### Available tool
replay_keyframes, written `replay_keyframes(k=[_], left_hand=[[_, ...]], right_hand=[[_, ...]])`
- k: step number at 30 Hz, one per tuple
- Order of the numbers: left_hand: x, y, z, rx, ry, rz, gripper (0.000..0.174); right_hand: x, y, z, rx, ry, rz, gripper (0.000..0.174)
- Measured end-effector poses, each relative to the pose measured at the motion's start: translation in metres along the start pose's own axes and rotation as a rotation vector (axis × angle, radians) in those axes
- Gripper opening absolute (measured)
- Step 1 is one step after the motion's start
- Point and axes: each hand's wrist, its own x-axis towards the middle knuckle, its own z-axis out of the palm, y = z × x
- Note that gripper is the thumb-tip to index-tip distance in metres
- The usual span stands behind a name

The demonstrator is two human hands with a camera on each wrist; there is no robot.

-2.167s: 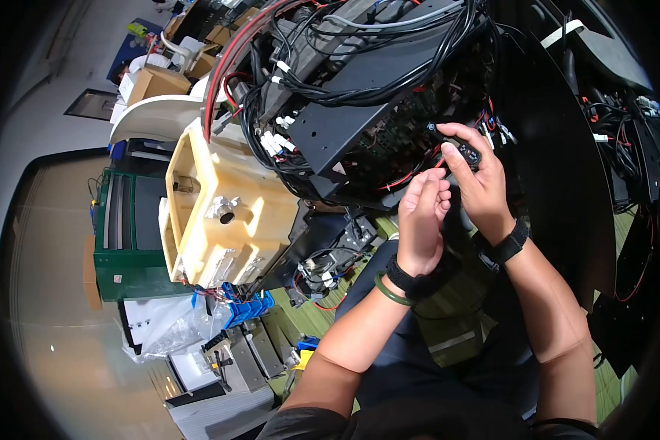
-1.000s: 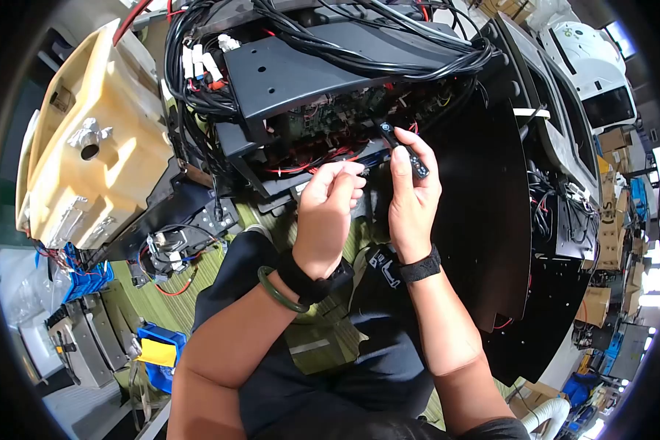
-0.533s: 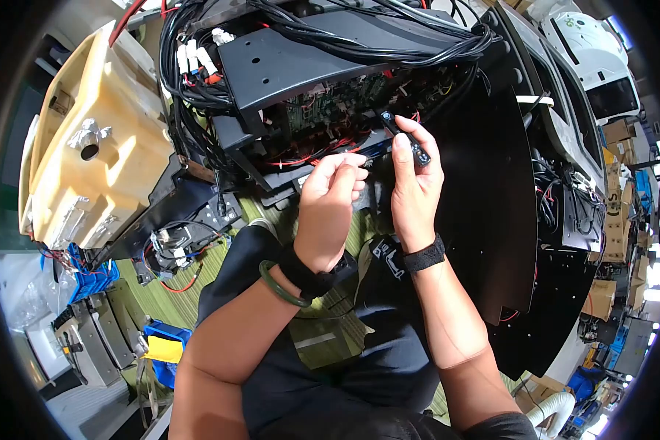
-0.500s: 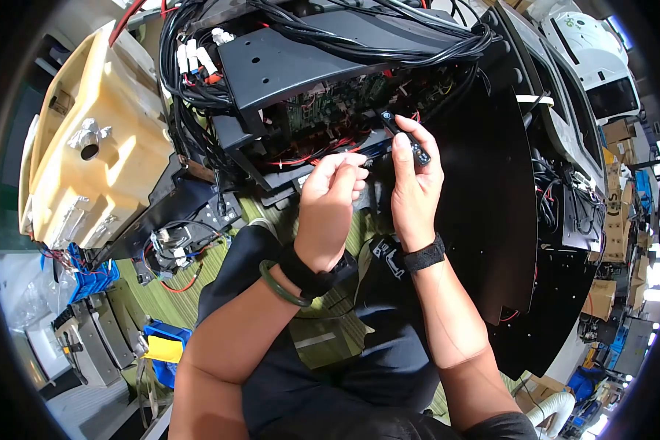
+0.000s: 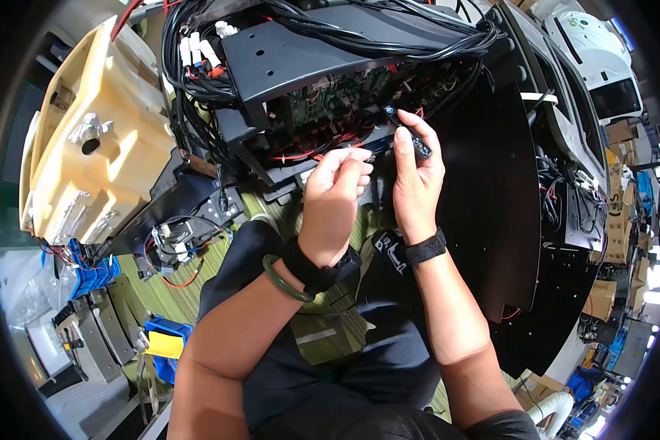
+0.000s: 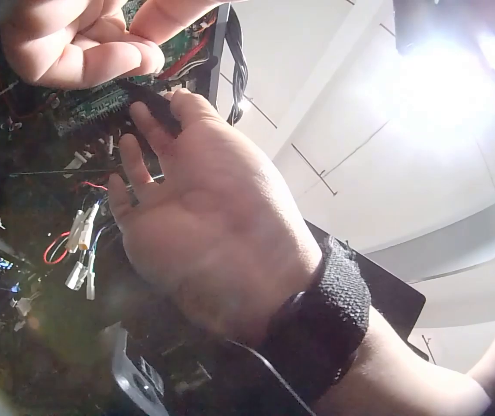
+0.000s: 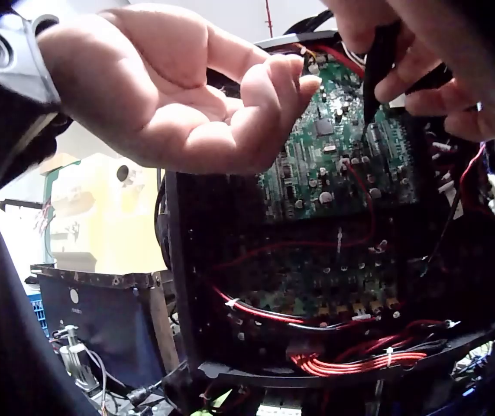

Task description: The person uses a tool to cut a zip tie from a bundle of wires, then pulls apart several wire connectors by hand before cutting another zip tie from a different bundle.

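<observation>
My right hand point(image 5: 418, 176) pinches a slim black stick-shaped device point(image 5: 420, 147) between thumb and fingers. The device has a round mark at its upper end and small light marks lower down. In the right wrist view the dark stick point(image 7: 379, 74) tapers toward a green circuit board point(image 7: 334, 143). Beside it my left hand point(image 5: 335, 194) is raised with fingers curled and thumb against the fingertips; nothing shows clearly between them. Both hands are in front of a black metal housing point(image 5: 308, 62) with its boards and wires exposed. In the left wrist view the right palm point(image 6: 221, 208) faces the camera.
Bundled black cables point(image 5: 389, 50) lie over the housing. A cream moulded shell point(image 5: 103, 154) stands left, with a blue bin point(image 5: 170, 374) below. A large dark panel point(image 5: 491, 213) rises close to the right arm. White connectors point(image 6: 81, 247) hang near the right hand.
The head view has swung to the right, bringing the housing to the centre. Both hands stay close together before it. The right hand keeps hold of the black device, now turned slightly.
</observation>
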Motion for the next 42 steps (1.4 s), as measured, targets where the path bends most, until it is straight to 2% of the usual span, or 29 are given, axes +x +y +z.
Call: replay_keyframes(k=[7,9,11,25,42], left_hand=[[0.0,0.001,0.0,0.022,0.003,0.002,0.017],[-0.001,0.001,0.001,0.018,0.003,0.0,0.017],[0.0,0.001,0.0,0.016,0.007,-0.001,0.018],[0.0,0.001,-0.002,-0.002,-0.006,0.008,0.017],[0.0,0.003,-0.001,0.011,0.006,0.007,0.017]], right_hand=[[0.002,0.001,-0.002,-0.002,-0.002,-0.011,0.02],[0.004,0.002,-0.004,-0.023,0.054,-0.076,0.02],[0.003,-0.003,-0.006,0.036,0.052,-0.003,0.02],[0.008,-0.001,-0.008,-0.05,0.207,-0.125,0.02],[0.0,-0.008,-0.002,0.034,0.118,-0.106,0.017]])
